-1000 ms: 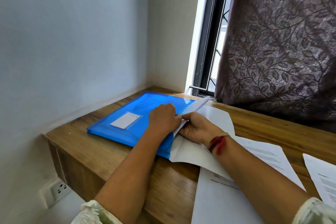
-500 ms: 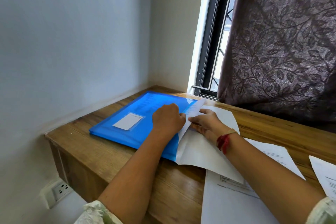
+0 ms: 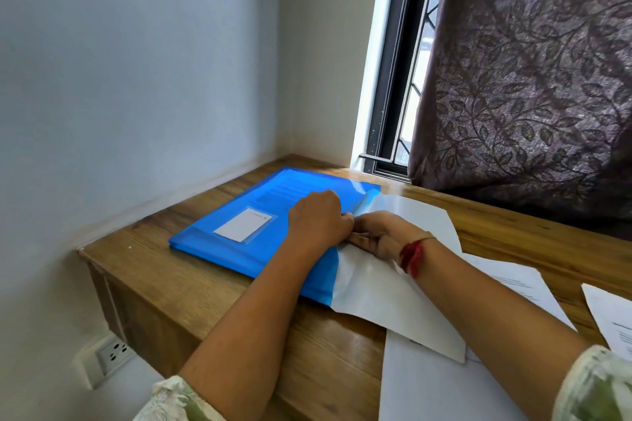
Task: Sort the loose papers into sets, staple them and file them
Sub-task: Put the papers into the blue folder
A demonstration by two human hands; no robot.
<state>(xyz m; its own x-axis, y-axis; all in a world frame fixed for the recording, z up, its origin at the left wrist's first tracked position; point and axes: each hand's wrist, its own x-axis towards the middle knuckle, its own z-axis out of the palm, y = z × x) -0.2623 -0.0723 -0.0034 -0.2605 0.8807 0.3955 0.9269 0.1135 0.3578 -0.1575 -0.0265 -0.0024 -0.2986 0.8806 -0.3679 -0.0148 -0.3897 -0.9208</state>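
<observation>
Head view: we record a wooden desk (image 3: 164, 270) set into a room corner, with a blue folder (image 3: 253, 249) lying flat on it near the wall, a white label (image 3: 243, 224) on its cover. A white sheet (image 3: 386, 301) lies at the folder's right edge. At the far corner its margin shows bluish through the translucent cover, so that part sits inside the folder while the rest lies out on the desk. The left hand (image 3: 318, 219) rests knuckles up at that open edge, its fingers curled down over the folder's rim and gripping it. The right hand (image 3: 383, 232) lies on the white sheet, touching the left hand. Its fingertips are hidden, and we cannot tell whether it pinches the sheet or only presses it. A red thread (image 3: 412, 256) circles the right wrist. Further papers lie to the right: a blank sheet (image 3: 431, 390) at the near edge under the white one, a printed sheet (image 3: 523, 287) beyond the forearm, and another (image 3: 612, 321) at the frame's edge. A patterned curtain (image 3: 530, 79) hangs behind, beside a dark window frame (image 3: 393, 79). A wall socket (image 3: 114, 352) sits below the desk.
</observation>
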